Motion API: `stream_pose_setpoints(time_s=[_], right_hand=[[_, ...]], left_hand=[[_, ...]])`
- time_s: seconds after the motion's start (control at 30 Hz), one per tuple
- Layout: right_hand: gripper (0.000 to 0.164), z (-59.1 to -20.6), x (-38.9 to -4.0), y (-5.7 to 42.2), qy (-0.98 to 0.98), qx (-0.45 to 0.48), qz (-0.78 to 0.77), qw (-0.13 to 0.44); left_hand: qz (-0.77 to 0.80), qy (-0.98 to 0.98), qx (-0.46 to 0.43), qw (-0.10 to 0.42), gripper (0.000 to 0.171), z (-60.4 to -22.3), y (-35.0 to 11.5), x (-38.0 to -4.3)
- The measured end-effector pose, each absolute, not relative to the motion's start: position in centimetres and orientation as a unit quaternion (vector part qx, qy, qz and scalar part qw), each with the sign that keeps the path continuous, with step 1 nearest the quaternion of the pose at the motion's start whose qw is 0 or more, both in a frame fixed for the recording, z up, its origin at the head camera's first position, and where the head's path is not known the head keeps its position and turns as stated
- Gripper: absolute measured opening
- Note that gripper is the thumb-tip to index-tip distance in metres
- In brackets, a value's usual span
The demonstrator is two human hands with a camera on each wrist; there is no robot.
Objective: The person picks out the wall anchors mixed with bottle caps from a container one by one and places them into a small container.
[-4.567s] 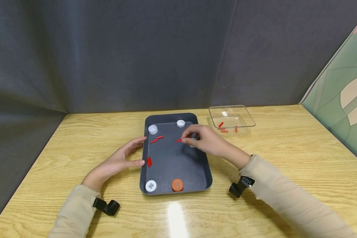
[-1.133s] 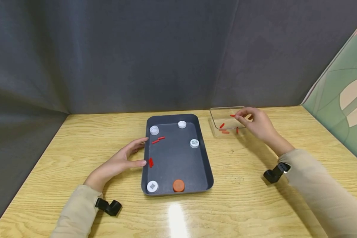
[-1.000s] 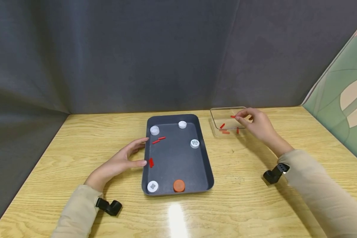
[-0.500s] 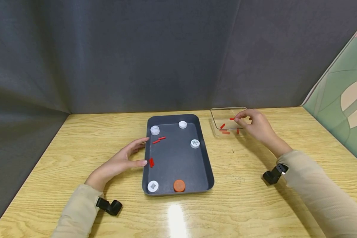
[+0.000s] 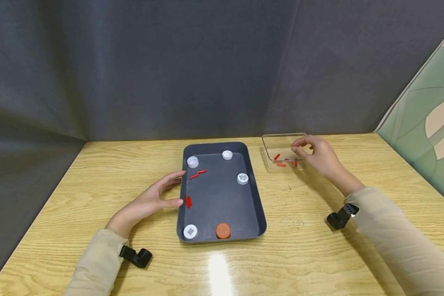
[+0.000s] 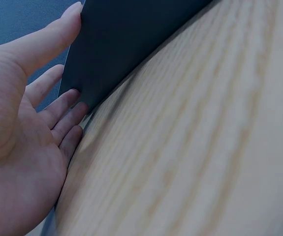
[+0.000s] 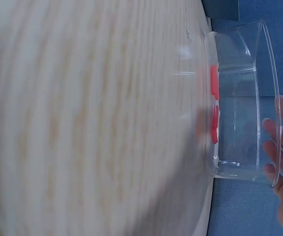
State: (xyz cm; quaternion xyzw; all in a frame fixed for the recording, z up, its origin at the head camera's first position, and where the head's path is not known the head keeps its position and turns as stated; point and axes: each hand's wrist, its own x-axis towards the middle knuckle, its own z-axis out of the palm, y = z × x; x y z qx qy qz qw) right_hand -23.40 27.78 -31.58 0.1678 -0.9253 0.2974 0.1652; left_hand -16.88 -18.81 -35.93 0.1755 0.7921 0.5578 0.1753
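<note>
On the wooden worktop [image 5: 170, 273], the near end of the dark grey tray [image 5: 222, 197] carries a white bottle cap [image 5: 190, 232] with a square pattern in its left corner and an orange cap [image 5: 223, 231] farther right, both probably kept to the margin so that the tray's middle stays usable. The left hand [image 5: 146, 201] lies along the tray's left wall, thumb and fingers spread, its grip loose around nothing; it seems to brace the tray. Just inside that wall, beside the thumb, two red rods [image 5: 188, 202] sit close together; a lettered white cap [image 5: 242, 179] lies by the tray's right wall, and two more rods [image 5: 194, 176] toward its far left. At the tray's far corners, a left white cap [image 5: 193, 162] and a right white cap [image 5: 227, 155] appear hollow side up. Right of the tray's far end, the right hand [image 5: 316, 154] hangs at a clear plastic box [image 5: 274, 144], its grip released, probably held there because several red rods [image 5: 276, 156] lie within. Beyond the tray hangs a dark curtain [image 5: 192, 82].
</note>
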Motion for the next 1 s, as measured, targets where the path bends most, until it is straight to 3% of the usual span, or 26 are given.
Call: stream_pose_setpoints(time_s=[0.3, 1.0], right_hand=[[0.015, -31.1, -23.2, 27.1, -0.914, 0.185, 0.309, 0.187], [0.009, -29.9, -21.7, 22.3, -0.906, 0.224, 0.330, 0.141]], left_hand=[[0.559, 0.792, 0.176, 0.173, 0.081, -35.9, -18.8, -16.9], [0.565, 0.787, 0.173, 0.177, 0.079, -35.9, -18.8, -16.9]])
